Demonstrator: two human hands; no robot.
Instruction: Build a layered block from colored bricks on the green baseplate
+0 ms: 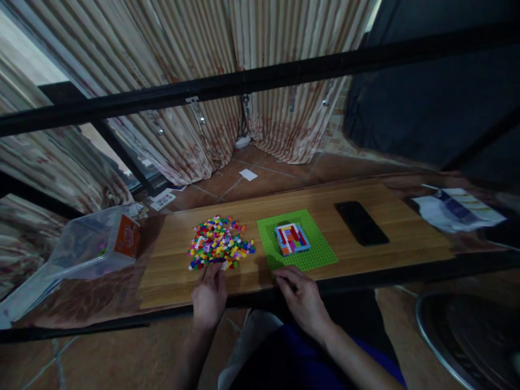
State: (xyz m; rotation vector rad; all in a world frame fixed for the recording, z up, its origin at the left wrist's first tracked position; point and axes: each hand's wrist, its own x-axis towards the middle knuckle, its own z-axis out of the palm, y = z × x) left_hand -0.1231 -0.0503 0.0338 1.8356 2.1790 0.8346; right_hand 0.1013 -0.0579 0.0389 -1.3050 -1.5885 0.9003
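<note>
A heap of small coloured bricks lies on the wooden board. To its right a green baseplate carries a small square patch of red, white, pink and blue bricks. My left hand rests at the near edge of the heap, fingers together and reaching into the nearest bricks; what they hold, if anything, is hidden. My right hand lies at the baseplate's near left corner with its fingers curled down on the edge.
A black phone lies right of the baseplate. A clear plastic bag with an orange box sits at the left, papers in a plastic sleeve at the right. A black bar crosses above. A round metal object is at lower right.
</note>
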